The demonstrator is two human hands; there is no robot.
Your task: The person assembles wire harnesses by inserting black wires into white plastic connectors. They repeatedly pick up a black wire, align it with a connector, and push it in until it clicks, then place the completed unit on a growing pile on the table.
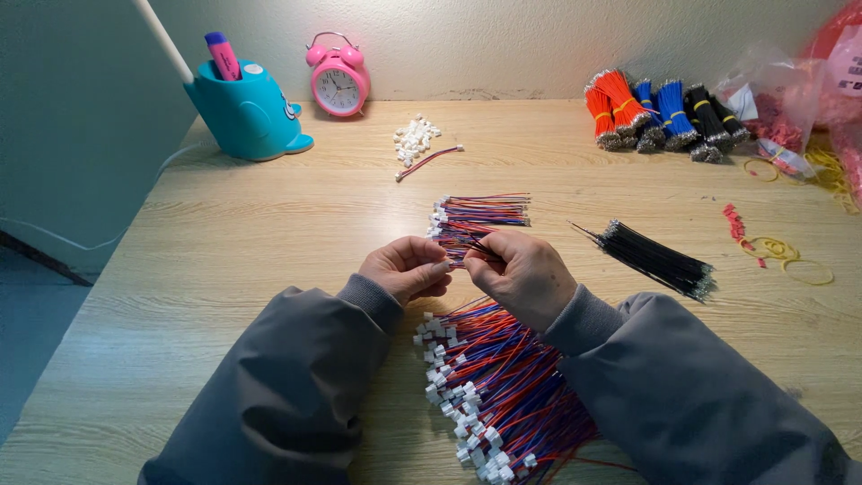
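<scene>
Centrally, both hands point(467, 269) pinch a wire point(480, 249), table edge point(54, 359) well apart.

Head camera, single view: worn above the table point(224, 242), angled steeply down and forward toward the far wall point(503, 45). Close range; both hands point(409, 268) sit centre frame, sleeves filling the lower edge. Field reaches table's back edge, clock point(338, 79) included. No second view to overlap

Far beyond my fingers stand a pink clock point(338, 80) and teal holder point(244, 110); rubber bands point(794, 259) lie right.
</scene>
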